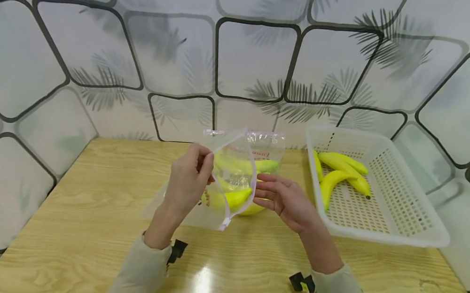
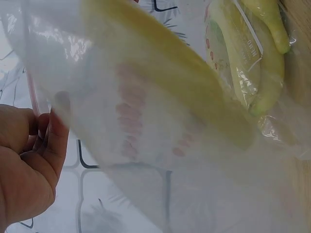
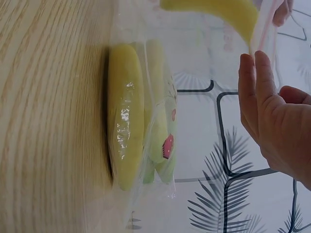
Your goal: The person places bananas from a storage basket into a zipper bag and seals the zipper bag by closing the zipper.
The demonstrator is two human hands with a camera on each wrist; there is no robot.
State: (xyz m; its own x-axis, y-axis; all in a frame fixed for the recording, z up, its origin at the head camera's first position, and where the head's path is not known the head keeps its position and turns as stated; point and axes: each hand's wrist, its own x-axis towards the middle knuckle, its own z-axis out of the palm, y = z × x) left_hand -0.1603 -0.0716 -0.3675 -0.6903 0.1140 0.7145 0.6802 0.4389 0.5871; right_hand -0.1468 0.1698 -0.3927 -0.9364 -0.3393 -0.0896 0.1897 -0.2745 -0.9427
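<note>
My left hand (image 1: pixel 189 175) pinches the pink-edged mouth of a clear zip bag (image 1: pixel 211 217) between thumb and fingers. Across from it, the fairly straight fingers of my right hand (image 1: pixel 285 202) touch the other side of that mouth, which gapes between the hands. One yellow banana (image 1: pixel 236 197) lies inside; the left wrist view shows this banana (image 2: pixel 170 73) blurred through the film. Behind it on the table is a second clear bag (image 1: pixel 278 141) holding several bananas (image 3: pixel 126 116), seen lying side by side in the right wrist view.
To the right stands a white perforated plastic basket (image 1: pixel 430 238) with several loose bananas (image 1: pixel 333 186) at its left end. The wood-grain table (image 1: pixel 83 226) meets a patterned wall covering (image 1: pixel 252 58) at the back and sides.
</note>
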